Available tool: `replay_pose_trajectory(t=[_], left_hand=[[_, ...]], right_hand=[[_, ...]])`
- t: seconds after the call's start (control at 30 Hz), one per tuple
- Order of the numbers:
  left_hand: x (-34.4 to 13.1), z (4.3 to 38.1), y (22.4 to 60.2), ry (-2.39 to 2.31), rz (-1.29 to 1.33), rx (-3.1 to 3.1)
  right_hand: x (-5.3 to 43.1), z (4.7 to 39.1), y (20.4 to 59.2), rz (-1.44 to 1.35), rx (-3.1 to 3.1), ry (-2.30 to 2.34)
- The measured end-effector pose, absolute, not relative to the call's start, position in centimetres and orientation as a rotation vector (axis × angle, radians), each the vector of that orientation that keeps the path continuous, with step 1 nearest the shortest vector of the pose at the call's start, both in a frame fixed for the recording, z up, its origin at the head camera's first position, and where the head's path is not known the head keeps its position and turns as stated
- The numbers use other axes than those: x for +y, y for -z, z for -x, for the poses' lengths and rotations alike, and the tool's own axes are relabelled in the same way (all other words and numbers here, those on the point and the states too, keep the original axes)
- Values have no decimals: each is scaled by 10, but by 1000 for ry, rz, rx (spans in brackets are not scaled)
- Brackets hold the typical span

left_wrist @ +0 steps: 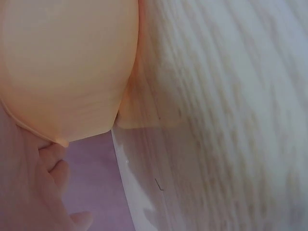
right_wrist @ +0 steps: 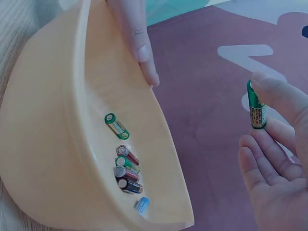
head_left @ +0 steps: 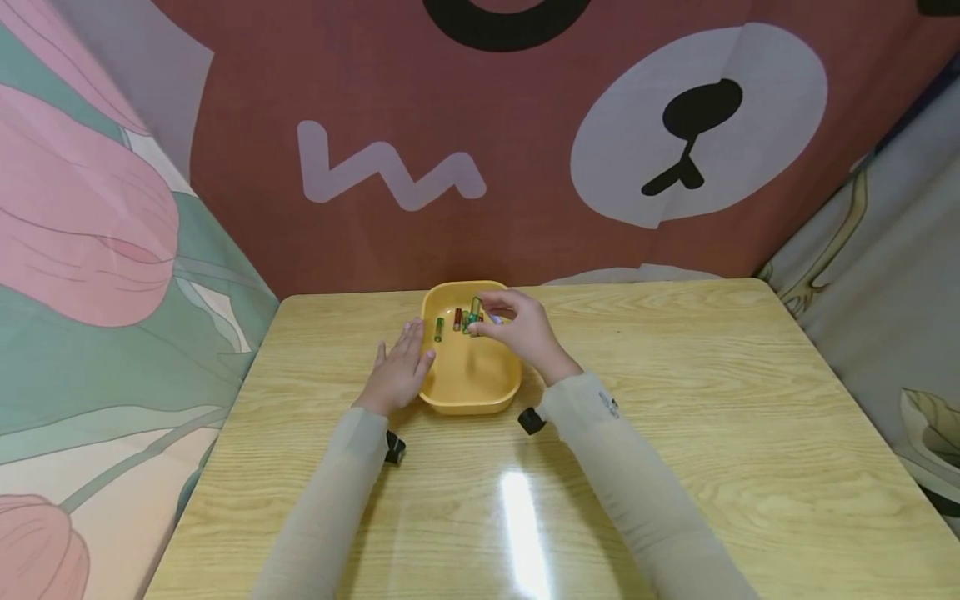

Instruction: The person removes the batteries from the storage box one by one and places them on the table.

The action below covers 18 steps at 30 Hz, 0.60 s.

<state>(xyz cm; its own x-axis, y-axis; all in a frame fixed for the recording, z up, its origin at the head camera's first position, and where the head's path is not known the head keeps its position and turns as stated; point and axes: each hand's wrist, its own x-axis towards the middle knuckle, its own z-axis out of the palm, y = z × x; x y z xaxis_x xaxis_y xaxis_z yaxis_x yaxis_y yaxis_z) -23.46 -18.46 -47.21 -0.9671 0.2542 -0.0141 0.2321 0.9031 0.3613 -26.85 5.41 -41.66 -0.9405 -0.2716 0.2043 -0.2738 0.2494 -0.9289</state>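
A yellow plastic tray (head_left: 467, 383) sits at the far edge of the table. My left hand (head_left: 400, 367) rests along the tray's left side, its fingers straight against the rim. Above the tray, my right hand (head_left: 522, 332) pinches a green battery (right_wrist: 257, 107) between thumb and fingertips, held roughly upright. Several batteries lie inside the tray: in the right wrist view a green battery (right_wrist: 117, 126) is apart from a row with a dark red battery (right_wrist: 128, 154), and a blue battery (right_wrist: 142, 206) lies at the other end.
The wooden table (head_left: 675, 433) stretches out on both sides of the tray. Behind it hangs a reddish-brown cloth (head_left: 390, 250) with a cartoon print, and a floral cloth (head_left: 97, 333) hangs at the left.
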Motion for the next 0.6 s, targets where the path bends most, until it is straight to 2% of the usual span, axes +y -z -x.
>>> replay_pose_trajectory(t=[0.6], left_hand=[[-184,233,468,-542,-390,2991]], right_hand=[[70,247,419,-597,-2373,-1907]])
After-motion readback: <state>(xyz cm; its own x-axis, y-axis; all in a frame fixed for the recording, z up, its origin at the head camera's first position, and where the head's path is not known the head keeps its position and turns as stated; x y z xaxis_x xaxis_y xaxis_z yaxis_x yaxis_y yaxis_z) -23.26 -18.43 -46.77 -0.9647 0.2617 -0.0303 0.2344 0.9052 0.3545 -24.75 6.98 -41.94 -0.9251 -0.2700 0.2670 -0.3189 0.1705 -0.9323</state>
